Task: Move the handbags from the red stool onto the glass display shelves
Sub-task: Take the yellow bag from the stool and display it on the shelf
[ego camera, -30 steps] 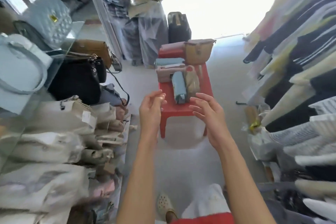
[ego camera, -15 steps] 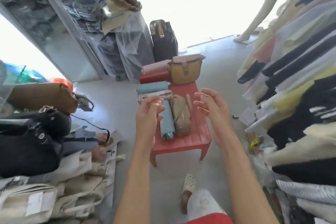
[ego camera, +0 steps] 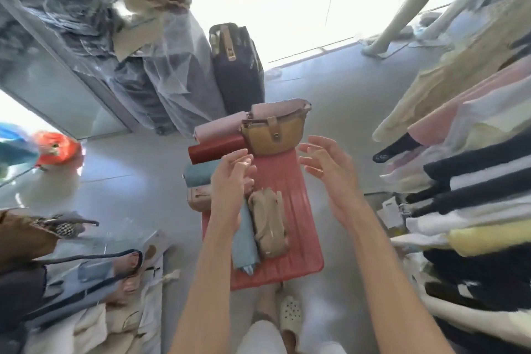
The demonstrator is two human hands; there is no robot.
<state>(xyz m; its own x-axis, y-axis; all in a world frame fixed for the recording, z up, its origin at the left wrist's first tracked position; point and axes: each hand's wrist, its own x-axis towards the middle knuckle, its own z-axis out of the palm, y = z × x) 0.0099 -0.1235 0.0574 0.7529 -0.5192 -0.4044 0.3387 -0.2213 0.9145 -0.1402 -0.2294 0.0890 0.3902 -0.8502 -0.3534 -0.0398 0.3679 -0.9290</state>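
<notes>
Two bare hands are hovering over the red stool (ego camera: 290, 181) as I am reading the head view from left to right. At the far left I am seeing a brown bag (ego camera: 26, 234) and a dark bag (ego camera: 20, 293) at the frame edge, with a blue strapped bag (ego camera: 86, 282) lying over pale cloth bags (ego camera: 109, 325) below them; blur is keeping me from telling what they are resting on. Moving inward, garments in clear plastic (ego camera: 161, 66) are hanging beside a dark suitcase (ego camera: 238, 66) standing upright behind the stool. On the stool's left side I am noting a pale pink clutch (ego camera: 218, 128), a dark red clutch (ego camera: 215, 149), a teal clutch (ego camera: 198, 175) and a pink clutch (ego camera: 196, 198) lying in a row, front to back. The left hand (ego camera: 230, 181) is hanging above them, fingers loosely curled and apart, gripping nothing. Beside its forearm a light blue bag (ego camera: 244, 238) and a beige bag (ego camera: 268, 224) are lying side by side, touching. At the stool's far end a mustard handbag (ego camera: 273, 135) is standing upright against a pink bag (ego camera: 278, 109). The right hand (ego camera: 327, 169) is hovering just right of the mustard handbag, fingers spread, empty. At the right, hanging clothes (ego camera: 474, 181) are lining the aisle, and a mannequin's legs (ego camera: 402, 8) are standing by the bright window.
</notes>
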